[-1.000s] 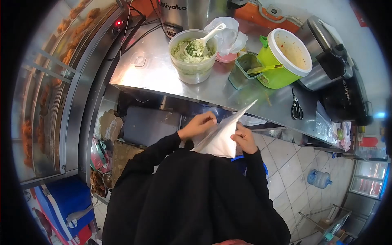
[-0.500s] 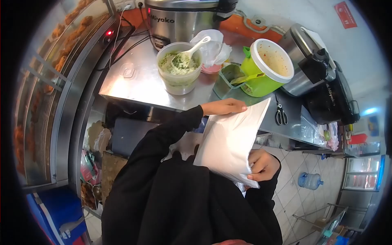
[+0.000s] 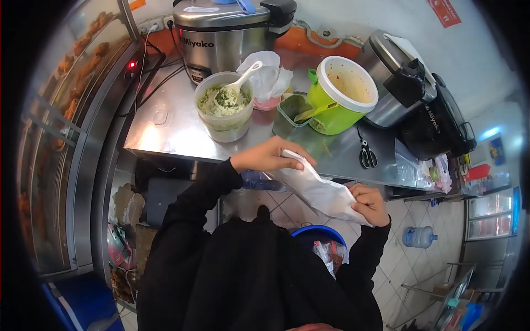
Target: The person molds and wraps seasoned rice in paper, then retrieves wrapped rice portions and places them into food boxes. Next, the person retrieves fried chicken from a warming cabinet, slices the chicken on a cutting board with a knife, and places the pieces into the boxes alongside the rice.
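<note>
stretching across the view, a steel counter (image 3: 171, 138) carries a large steel cooker (image 3: 237, 52) at the back, a black cooker (image 3: 414, 135) towards the right end, and a green bucket (image 3: 337, 118) with a white rim between them. below the counter's front edge a blue bin (image 3: 301, 230) stands on the tiled floor, with packets inside it. a tub (image 3: 221, 135) of pale, green-flecked food sits near that edge, a white ladle (image 3: 245, 77) leaning out of it.

the white sheet (image 3: 320, 190), perhaps a bag, spans two hands in front of the counter, seen above the bin. the left hand (image 3: 273, 154) is clamped on its upper end, the right hand (image 3: 370, 203) pinched on its lower end. black-handled scissors (image 3: 368, 159) lie on the counter near the right hand.

being thin, the sheet could probably tear if the two grips pulled against each other; a slackened pinch might drop it into the bin or onto the floor. a wide swing of the left hand could catch the tub.

"miyako" reads clearly on the large steel cooker, and smaller, at a slant, on the black cooker. the red notice (image 3: 444, 12) on the wall is too small to read.
</note>
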Action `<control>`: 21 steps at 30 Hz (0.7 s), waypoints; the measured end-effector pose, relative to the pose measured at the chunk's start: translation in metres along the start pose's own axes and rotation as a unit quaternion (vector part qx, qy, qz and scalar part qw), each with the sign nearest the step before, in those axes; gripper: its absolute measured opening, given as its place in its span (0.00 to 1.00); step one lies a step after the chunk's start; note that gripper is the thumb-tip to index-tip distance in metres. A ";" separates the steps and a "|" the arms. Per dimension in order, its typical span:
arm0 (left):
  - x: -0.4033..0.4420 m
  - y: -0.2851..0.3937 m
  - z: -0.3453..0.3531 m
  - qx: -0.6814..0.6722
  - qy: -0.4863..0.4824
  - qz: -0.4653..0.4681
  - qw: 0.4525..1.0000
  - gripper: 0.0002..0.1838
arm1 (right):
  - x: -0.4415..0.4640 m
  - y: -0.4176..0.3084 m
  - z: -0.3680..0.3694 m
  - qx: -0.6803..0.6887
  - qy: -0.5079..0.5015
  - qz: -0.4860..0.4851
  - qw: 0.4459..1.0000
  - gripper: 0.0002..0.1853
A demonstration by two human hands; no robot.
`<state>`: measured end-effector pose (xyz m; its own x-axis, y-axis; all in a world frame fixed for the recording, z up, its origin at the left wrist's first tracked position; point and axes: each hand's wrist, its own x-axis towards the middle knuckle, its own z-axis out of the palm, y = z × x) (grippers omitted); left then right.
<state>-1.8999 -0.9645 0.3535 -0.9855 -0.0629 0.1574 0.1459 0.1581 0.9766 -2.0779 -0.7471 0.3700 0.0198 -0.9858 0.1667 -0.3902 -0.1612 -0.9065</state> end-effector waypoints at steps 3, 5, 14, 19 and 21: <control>-0.005 0.005 0.010 0.050 0.064 -0.013 0.997 0.11 | 0.001 0.014 0.000 -0.126 0.033 0.014 0.991 0.07; -0.007 0.004 0.015 0.080 0.097 -0.039 0.991 0.10 | 0.004 0.018 0.008 -0.237 0.117 0.028 0.964 0.09; -0.004 -0.029 0.041 0.111 0.219 0.006 0.969 0.10 | 0.042 0.033 0.094 -0.241 0.254 0.090 0.932 0.13; -0.007 -0.024 0.050 -0.017 0.184 -0.079 0.980 0.09 | 0.050 0.042 0.102 -0.188 0.219 0.073 0.954 0.14; -0.008 -0.022 0.054 -0.006 0.190 -0.068 0.979 0.09 | 0.047 0.050 0.103 -0.178 0.203 0.040 0.962 0.12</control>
<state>-1.8994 -0.9147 0.3226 -0.8932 -0.4446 0.0673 0.0192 0.1118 0.9935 -2.0011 -0.8063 0.2928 -0.3563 -0.8834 0.3045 -0.6676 0.0127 -0.7444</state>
